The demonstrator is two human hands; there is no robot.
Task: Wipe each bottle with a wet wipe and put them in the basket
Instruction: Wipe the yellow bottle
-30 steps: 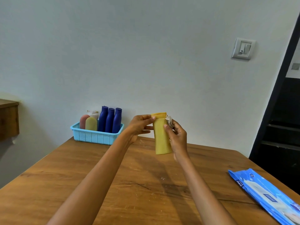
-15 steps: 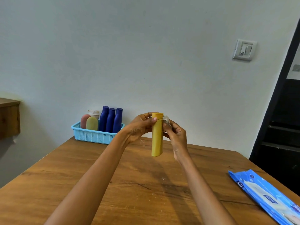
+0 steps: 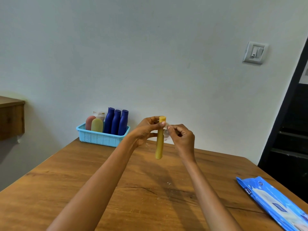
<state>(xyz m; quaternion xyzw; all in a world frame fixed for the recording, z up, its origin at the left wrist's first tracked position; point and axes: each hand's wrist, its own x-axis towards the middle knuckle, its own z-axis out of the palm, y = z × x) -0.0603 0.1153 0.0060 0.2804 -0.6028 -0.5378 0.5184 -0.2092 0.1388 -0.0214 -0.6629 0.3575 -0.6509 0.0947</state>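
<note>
Yellow bottle (image 3: 159,140) upright above table (image 3: 70,177), left hand (image 3: 146,130) fingers clamped near cap; right hand (image 3: 182,139) fingers pinching wet wipe (image 3: 166,130) against it.

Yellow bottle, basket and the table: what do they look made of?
Yellow bottle: likely plastic, matte and opaque, one even colour with a matching cap. Basket: light blue moulded plastic, shown by the regular grid of small holes in its wall. Table: wood or a wood-look veneer, brown with visible grain and a dark crack-like line; smooth with a low sheen. Which of the two I cannot tell.
</note>
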